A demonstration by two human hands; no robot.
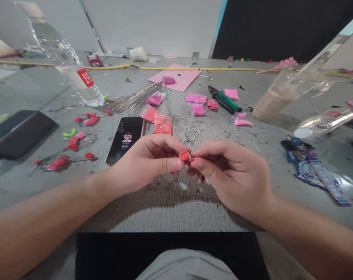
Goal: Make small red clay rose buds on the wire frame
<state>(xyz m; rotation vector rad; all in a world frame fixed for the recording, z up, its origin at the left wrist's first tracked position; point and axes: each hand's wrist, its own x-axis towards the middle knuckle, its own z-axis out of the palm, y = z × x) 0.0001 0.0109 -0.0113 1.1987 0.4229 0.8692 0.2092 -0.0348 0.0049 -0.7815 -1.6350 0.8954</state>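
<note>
A small lump of red modelling clay (184, 156), ridged like a little flower, sits between my two hands above the table. My left hand (153, 155) pinches it from the left with thumb and forefinger. From the other side, my right hand (231, 167) closes thumb and forefinger on its right edge, where a small red tip and a greyish bit show. Thin twisted wire (197, 136) appears just behind the fingers; whether it joins the clay I cannot tell. Red clay packets (163, 126) lie just beyond my left hand.
A phone (125, 140) lies left of the packets. Farther left are wire pieces with red clay (57, 163), a water bottle (84, 81) and a black case (21, 132). Wires (138, 98), pliers (227, 102), and a cup of brown drink (275, 99) stand or lie beyond; keychains (316, 167) lie right.
</note>
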